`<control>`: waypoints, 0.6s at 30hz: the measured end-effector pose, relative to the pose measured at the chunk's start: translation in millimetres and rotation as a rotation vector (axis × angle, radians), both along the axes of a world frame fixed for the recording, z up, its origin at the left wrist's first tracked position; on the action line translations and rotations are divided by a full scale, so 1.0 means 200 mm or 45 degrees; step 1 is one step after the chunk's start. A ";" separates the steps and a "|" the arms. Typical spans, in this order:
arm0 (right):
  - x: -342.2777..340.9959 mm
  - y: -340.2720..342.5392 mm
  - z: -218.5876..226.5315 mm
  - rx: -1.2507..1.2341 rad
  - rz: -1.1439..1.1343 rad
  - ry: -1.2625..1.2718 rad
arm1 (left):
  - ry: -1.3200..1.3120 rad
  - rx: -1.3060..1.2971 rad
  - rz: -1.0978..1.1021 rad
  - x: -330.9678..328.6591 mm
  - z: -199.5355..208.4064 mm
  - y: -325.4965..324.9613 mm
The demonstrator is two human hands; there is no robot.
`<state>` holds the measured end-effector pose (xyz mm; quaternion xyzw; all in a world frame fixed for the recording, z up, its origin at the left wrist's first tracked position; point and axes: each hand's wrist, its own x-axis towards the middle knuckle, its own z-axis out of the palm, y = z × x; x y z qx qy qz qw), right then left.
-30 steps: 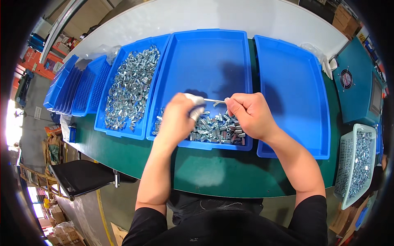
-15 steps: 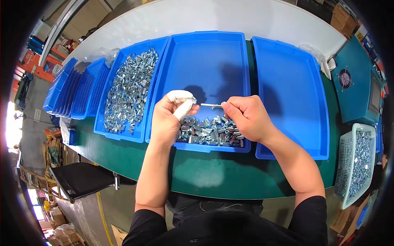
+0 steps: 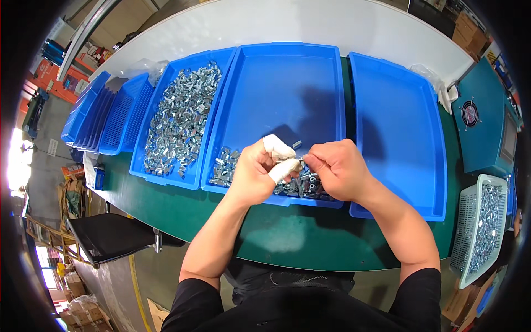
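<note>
My left hand (image 3: 257, 171), with white coverings on its thumb and forefinger, is closed in a pinch over the middle blue tray (image 3: 287, 72). A small metal nut is in it, mostly hidden by the fingers. My right hand (image 3: 338, 169) is closed on a thin metal rod (image 3: 302, 162); only a bit of the rod shows between the two hands, whose fingertips nearly meet. Loose metal nuts (image 3: 224, 166) lie along the tray's near side, under and around my hands. One metal piece (image 3: 297, 144) shows just beyond my fingertips.
A blue tray (image 3: 229, 55) heaped with metal pieces (image 3: 180, 116) stands left, beside stacked blue baskets (image 3: 124, 113). Another blue tray (image 3: 398, 138) lies right. Farther right are a green machine (image 3: 481, 122) and a pale basket (image 3: 464, 238) of metal parts. A black chair (image 3: 110, 235) stands lower left.
My left hand has moved right and slightly down, bringing its fingertips to the right hand's. The rod, plainly visible before, is now mostly hidden. The view has shifted slightly.
</note>
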<state>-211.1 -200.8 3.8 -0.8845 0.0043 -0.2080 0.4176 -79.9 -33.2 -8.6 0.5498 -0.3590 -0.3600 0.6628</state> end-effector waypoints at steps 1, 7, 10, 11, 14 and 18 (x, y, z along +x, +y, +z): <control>-0.01 0.00 0.00 0.191 0.070 0.111 | -0.148 -0.058 -0.042 0.00 -0.01 0.01; 0.02 -0.01 0.04 0.760 0.086 0.404 | -0.444 -0.004 0.110 -0.02 0.03 -0.01; 0.02 0.02 0.07 0.621 0.071 0.393 | -0.749 -0.085 0.232 -0.01 0.04 -0.01; 0.02 0.02 0.05 0.621 0.065 0.391 | -0.749 -0.089 0.227 0.01 0.03 0.00; 0.03 0.00 0.01 0.360 -0.028 -0.030 | -0.649 0.052 0.576 0.09 0.02 0.05; 0.01 -0.04 0.07 0.425 -0.241 0.088 | -1.286 0.228 1.369 0.34 0.03 0.12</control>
